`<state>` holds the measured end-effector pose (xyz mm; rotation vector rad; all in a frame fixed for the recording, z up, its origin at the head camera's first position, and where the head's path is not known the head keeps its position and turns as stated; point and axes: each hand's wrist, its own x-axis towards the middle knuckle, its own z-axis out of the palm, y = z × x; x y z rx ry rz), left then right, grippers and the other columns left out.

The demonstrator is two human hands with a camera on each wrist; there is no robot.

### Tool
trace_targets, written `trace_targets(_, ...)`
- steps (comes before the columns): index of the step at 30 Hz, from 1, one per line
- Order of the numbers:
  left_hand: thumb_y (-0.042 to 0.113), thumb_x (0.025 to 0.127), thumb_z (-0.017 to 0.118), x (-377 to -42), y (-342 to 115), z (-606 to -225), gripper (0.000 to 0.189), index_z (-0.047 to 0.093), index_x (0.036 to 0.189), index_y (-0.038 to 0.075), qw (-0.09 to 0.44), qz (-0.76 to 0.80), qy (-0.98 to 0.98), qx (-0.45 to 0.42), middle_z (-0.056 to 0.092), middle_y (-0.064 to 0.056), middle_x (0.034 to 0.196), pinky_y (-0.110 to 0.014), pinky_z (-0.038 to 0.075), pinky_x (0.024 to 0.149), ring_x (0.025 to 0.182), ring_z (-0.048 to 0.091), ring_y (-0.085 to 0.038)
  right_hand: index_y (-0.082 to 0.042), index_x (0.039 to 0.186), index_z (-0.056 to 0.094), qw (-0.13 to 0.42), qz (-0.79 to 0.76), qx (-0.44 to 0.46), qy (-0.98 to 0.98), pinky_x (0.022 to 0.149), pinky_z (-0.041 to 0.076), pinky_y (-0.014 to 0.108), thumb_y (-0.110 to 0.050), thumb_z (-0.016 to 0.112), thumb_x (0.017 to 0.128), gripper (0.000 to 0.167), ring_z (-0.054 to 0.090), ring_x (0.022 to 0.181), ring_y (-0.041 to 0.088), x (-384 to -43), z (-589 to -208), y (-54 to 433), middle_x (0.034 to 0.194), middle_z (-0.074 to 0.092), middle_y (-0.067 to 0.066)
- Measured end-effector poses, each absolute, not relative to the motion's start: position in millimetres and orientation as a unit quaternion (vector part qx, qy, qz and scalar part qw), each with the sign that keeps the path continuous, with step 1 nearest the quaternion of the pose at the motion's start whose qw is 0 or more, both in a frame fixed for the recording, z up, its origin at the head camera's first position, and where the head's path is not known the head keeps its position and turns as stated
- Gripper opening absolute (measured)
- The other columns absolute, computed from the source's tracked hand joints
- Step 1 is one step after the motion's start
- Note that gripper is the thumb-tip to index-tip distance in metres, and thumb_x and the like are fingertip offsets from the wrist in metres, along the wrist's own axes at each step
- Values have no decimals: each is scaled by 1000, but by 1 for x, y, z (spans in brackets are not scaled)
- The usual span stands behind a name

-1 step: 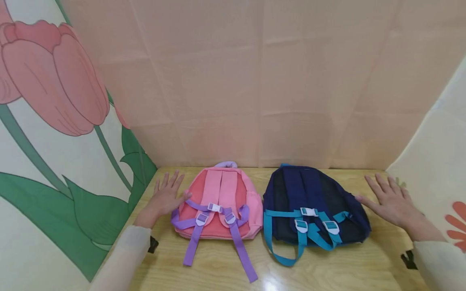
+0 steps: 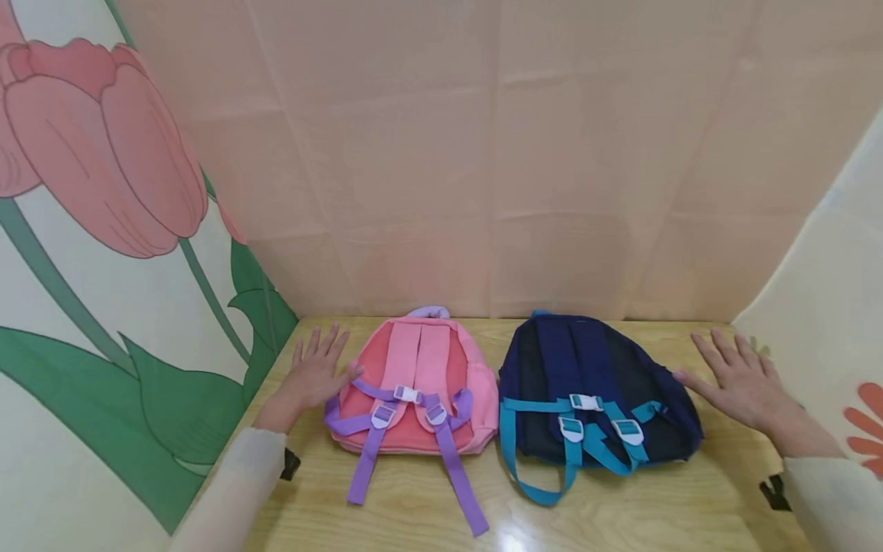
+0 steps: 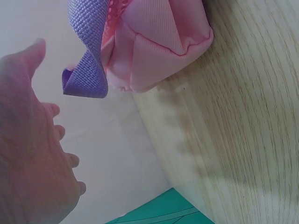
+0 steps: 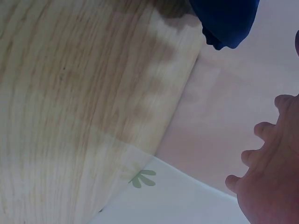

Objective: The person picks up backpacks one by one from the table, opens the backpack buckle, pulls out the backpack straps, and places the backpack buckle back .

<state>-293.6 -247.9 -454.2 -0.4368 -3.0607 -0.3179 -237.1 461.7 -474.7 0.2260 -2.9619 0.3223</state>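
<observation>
Side by side on the table lie two small backpacks, straps facing up. The pink backpack [image 2: 403, 353] on the left has purple straps [image 2: 372, 464] and a white chest buckle [image 2: 407, 394]. To its right is the navy backpack [image 2: 572, 349] with teal straps [image 2: 545, 494] and a white buckle [image 2: 585, 402]. My left hand [image 2: 310, 379], fingers spread, hovers beside the pink backpack's left side; the left wrist view shows a gap between them. My right hand [image 2: 741, 383] is spread likewise near the navy backpack's right side. Neither hand holds anything.
The wood-grain table [image 2: 607, 514] backs onto a beige cloth [image 2: 483, 192]. A cloth printed with tulips [image 2: 103, 153] closes off the left, and a white cloth [image 2: 821, 291] with an orange flower print stands on the right. Long light sleeves [image 2: 234, 483] cover the forearms.
</observation>
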Motion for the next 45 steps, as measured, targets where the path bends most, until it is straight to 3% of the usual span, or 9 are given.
trace_targets(10,62,100,45,-293,-245,-453,86,12,163,14,18,-101,-984,-144,3,-14,170,-68,-10,117,153,-9,-44,-16,163,-3,82,117,82,-986,106,-16,77,-53,53,101,91,-24,146,51,-233,-470,457,164,-8,29)
trace_targets(22,65,99,44,-284,-235,-453,87,15,163,15,26,-109,-980,-163,6,-16,169,-68,-11,116,153,-7,-45,-14,163,0,100,102,100,-985,107,-29,62,-51,55,101,91,-25,146,48,-225,-461,445,165,-8,28)
trace_targets(29,64,99,47,-280,-220,-449,87,15,163,16,31,-117,-977,-176,8,-15,169,-65,-9,118,154,-7,-43,-15,163,1,96,108,104,-984,109,-20,71,-50,55,101,90,-21,147,50,-221,-458,431,164,-2,30)
trace_targets(36,63,98,48,-276,-207,-447,88,10,164,19,34,-107,-978,-177,6,-11,170,-65,-6,119,154,-7,-40,-13,163,4,100,109,103,-984,112,-17,69,-51,55,100,90,-14,149,51,-220,-458,423,164,3,31)
trace_targets(45,63,99,48,-270,-194,-448,87,14,163,15,38,-113,-975,-189,6,-10,170,-64,-4,120,155,-8,-38,-13,163,11,119,116,118,-979,114,-13,69,-50,61,97,91,-9,151,50,-217,-458,414,162,12,34)
